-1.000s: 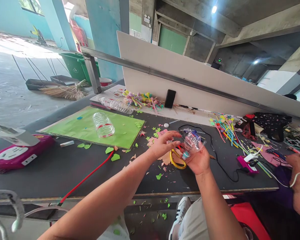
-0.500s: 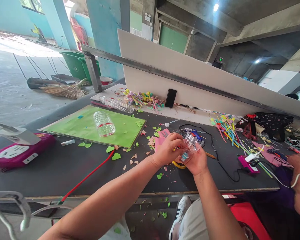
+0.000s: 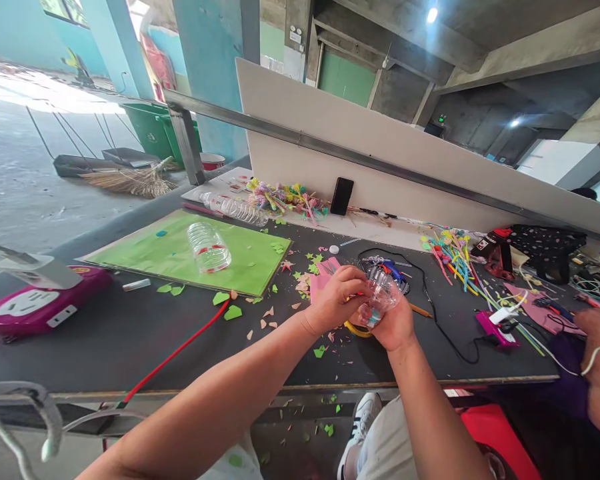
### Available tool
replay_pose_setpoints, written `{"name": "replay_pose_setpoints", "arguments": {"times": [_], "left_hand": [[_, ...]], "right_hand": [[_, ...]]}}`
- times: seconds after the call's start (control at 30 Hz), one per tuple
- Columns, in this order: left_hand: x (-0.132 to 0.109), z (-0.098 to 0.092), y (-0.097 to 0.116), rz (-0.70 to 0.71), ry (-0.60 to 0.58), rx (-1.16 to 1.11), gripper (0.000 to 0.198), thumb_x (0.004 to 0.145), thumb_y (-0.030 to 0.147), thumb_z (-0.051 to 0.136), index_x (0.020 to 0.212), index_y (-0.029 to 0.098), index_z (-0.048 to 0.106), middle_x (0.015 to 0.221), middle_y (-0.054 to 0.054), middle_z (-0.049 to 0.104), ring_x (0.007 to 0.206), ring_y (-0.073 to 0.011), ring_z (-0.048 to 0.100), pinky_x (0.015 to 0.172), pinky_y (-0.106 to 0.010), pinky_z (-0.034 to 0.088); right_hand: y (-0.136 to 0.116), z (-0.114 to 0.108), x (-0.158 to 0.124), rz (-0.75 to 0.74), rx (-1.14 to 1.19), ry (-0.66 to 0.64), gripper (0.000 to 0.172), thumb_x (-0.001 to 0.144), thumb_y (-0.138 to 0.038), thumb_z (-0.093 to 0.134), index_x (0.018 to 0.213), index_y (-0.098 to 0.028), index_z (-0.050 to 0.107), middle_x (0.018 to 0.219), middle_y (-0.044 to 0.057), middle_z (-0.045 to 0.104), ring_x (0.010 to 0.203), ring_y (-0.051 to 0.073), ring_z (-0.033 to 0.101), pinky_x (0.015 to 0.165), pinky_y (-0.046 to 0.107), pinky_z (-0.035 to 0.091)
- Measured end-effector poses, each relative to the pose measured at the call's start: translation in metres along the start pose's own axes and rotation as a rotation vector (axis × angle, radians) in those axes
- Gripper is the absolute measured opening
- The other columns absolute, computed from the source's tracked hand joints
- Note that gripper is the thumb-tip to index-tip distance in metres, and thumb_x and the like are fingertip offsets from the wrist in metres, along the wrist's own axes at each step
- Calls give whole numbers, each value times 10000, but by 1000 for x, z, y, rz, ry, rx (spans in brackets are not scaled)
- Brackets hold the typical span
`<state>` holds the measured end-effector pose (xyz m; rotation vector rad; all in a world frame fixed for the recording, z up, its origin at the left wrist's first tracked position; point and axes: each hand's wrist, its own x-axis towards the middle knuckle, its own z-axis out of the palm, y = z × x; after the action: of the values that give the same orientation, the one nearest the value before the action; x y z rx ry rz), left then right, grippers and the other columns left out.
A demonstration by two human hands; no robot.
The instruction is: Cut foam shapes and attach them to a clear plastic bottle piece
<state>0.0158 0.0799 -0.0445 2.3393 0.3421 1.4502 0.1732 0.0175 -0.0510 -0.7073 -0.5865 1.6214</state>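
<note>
A clear plastic bottle piece (image 3: 381,288) is between my two hands over the dark table. My right hand (image 3: 397,323) cups it from the right and below, fingers wrapped round it. My left hand (image 3: 341,297) has its fingers bent against the near left side of the piece, close to a small bluish bit at its lower end. Under and beside the hands lie pink paper (image 3: 319,288), a yellow ring-shaped thing (image 3: 359,329) and paper scraps.
A clear bottle part (image 3: 209,248) lies on a green sheet (image 3: 140,257). Behind stand a phone (image 3: 342,196) and colourful stems (image 3: 285,199). A magenta power strip (image 3: 40,307) sits left. Black cable curves at right, beside another person's hand (image 3: 599,327).
The clear piece has tilted slightly in my hands, and the fingers of my left hand have shifted a little against it. Elsewhere nothing visibly differs.
</note>
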Motion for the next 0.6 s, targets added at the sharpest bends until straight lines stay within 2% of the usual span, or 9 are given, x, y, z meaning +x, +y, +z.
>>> {"name": "replay_pose_setpoints", "arguments": {"times": [0.17, 0.3, 0.37, 0.47, 0.6], "left_hand": [[0, -2, 5, -72, 10, -68, 112, 883, 282, 586, 935, 196, 637, 1007, -98, 627, 1014, -220, 572, 923, -394, 465], [-2, -1, 2, -250, 21, -131, 343, 809, 388, 684, 1061, 183, 576, 1090, -117, 611, 1057, -247, 564, 951, -422, 455], [-4, 0, -2, -323, -50, -193, 542, 751, 456, 730, 1171, 172, 540, 1180, -140, 584, 1128, -274, 545, 990, -443, 437], [-7, 6, -10, -322, -183, -285, 798, 657, 512, 787, 1304, 157, 483, 1309, -180, 503, 1241, -317, 485, 1052, -466, 398], [-13, 16, -19, -315, -253, -335, 869, 592, 512, 827, 1325, 174, 506, 1346, -190, 446, 1323, -352, 402, 1091, -492, 358]], "right_hand": [[-2, 0, -1, -54, -32, -8, 450, 910, -572, 413, 1034, -238, 688, 845, 21, 739, 579, 182, 607, 542, 328, 467], [-4, 0, -4, -104, -95, -1, 505, 885, -644, 412, 1072, -254, 673, 853, 33, 741, 565, 180, 600, 523, 311, 451], [-5, -1, -5, -155, -125, 11, 529, 877, -674, 406, 1098, -264, 658, 891, 39, 740, 644, 196, 641, 549, 307, 468], [-5, -3, -6, -227, -166, 38, 554, 868, -693, 413, 1172, -281, 625, 939, 40, 736, 805, 228, 682, 675, 336, 515], [-2, -1, -7, -242, -212, 26, 651, 840, -725, 428, 1343, -321, 511, 1052, 49, 726, 957, 257, 677, 835, 400, 513]]}}
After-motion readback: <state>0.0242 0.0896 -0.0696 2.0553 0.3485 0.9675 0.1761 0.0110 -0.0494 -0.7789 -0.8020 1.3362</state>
